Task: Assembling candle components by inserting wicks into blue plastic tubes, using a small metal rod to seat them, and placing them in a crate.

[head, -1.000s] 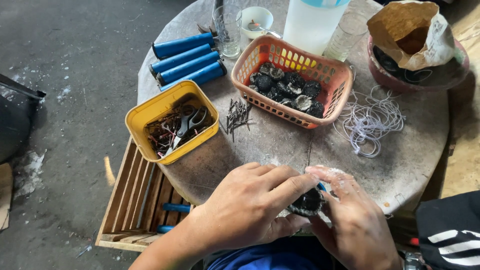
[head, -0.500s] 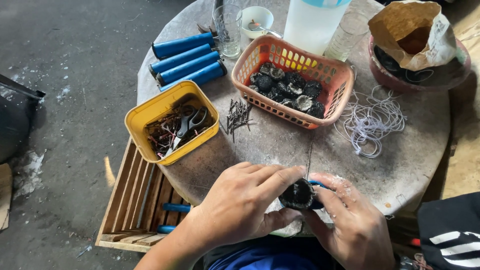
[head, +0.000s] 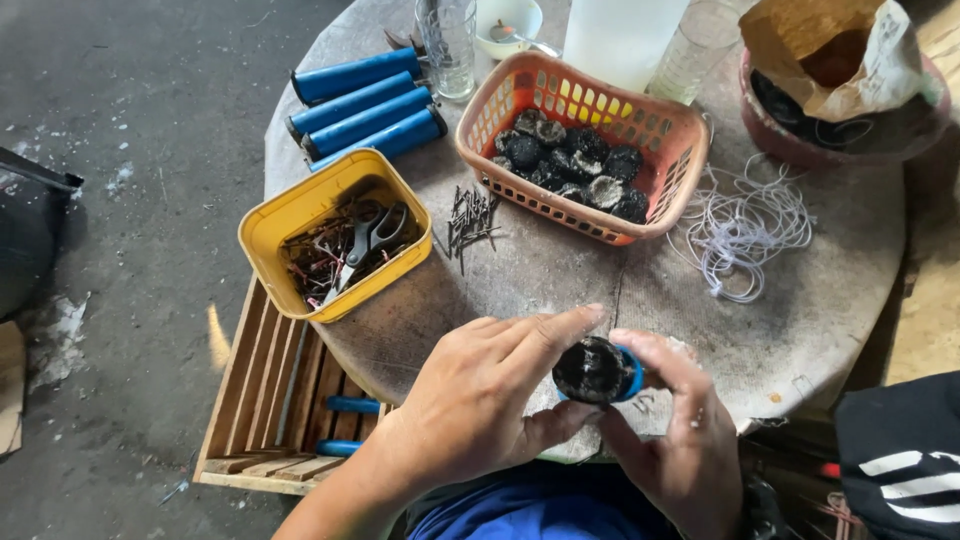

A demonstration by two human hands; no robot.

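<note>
Both hands meet at the near edge of the round table (head: 800, 330) — the left hand (head: 480, 400) curls around a dark, round lump (head: 590, 368), forefinger over its top, thumb beneath. The right hand (head: 680, 440) pinches a blue tube (head: 632, 372) set against that lump. Behind them sit an orange basket (head: 680, 150) of similar lumps, a yellow tub (head: 290, 215) with scissors (head: 365, 245), loose nails (head: 470, 220) and white string (head: 745, 225).

Both hands (head: 480, 400) bare (no gloves or sleeves), blue garment (head: 540, 515) below.
</note>
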